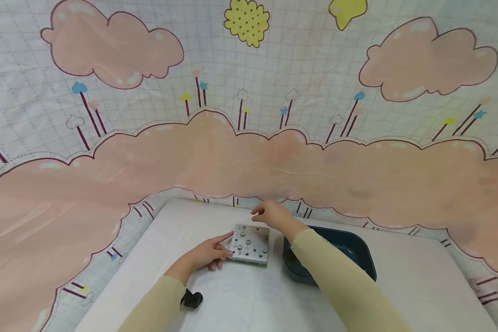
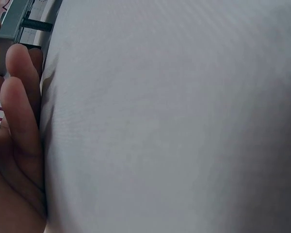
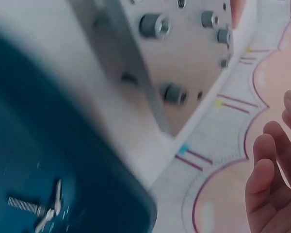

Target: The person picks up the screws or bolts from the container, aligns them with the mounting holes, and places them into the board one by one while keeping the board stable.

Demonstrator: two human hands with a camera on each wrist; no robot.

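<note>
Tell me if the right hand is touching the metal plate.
Apart: the right wrist view shows patterned cloth in the gap between the right hand and the metal plate.

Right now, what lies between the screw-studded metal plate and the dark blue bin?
In the head view, only bare white tabletop lies between the screw-studded metal plate and the dark blue bin.

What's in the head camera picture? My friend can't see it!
A person's left hand touches a metal plate with bolts on a white table, while the right hand hovers near the plate's far edge. A dark tray sits beside the plate, before a cloud-patterned backdrop.
</note>
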